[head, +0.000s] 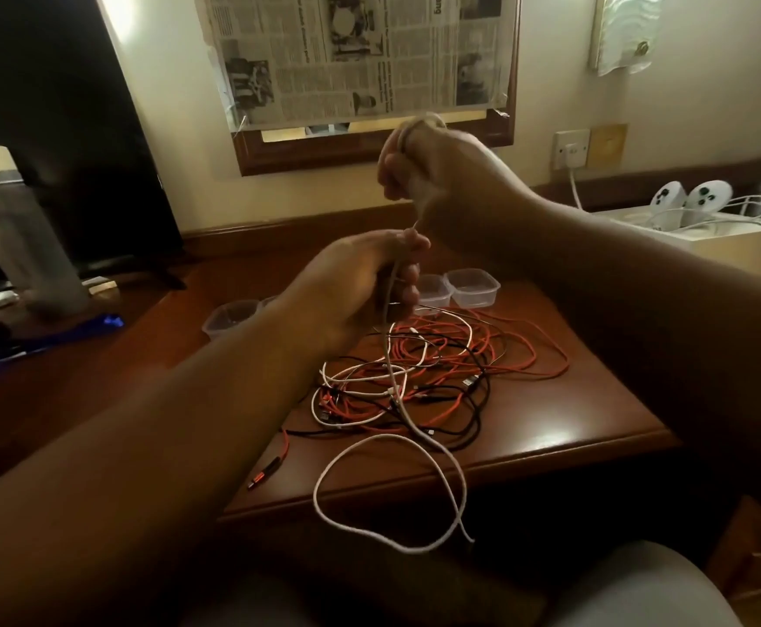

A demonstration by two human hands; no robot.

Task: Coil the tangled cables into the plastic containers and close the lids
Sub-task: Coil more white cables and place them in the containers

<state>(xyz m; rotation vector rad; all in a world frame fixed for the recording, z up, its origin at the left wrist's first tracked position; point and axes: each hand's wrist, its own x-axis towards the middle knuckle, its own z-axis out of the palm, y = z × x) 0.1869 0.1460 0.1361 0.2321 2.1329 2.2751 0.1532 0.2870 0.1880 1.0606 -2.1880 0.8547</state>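
A tangle of orange, black and white cables [437,373] lies on the wooden table [573,427]. One white cable [414,427] rises out of the pile and loops down over the table's front edge. My left hand [369,282] grips this white cable just above the pile. My right hand [433,174] is raised higher, with the same cable wound around its fingers. Two clear plastic containers [471,287] stand open behind the pile, and another clear container [229,316] sits to the left, partly behind my left forearm.
A tall clear bottle [30,246] and a blue object [75,330] stand on the left. A white box [731,246] with two white controllers and a cord is at the right. An orange-tipped plug [263,475] lies near the table's front edge.
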